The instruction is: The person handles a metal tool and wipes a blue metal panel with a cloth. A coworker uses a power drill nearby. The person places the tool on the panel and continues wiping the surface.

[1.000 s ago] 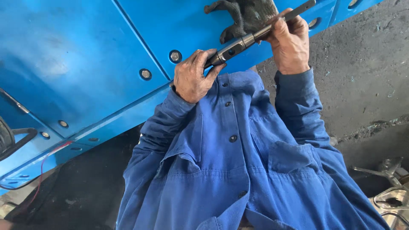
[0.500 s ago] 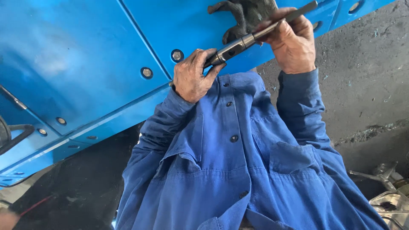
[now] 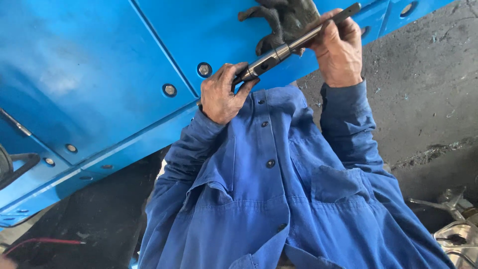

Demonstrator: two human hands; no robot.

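A blue bolted steel panel lay overhead. The long grey ratchet wrench was gripped by the right hand; its head was clamped by the left hand. Square seating appeared advisable.

Hidden and cropped parts
Ratchet wrench head hidden under left hand; dark glove and metal parts cropped by frame edges.

No packages, labels, signs, screens visible; far corners possibly too blurred.
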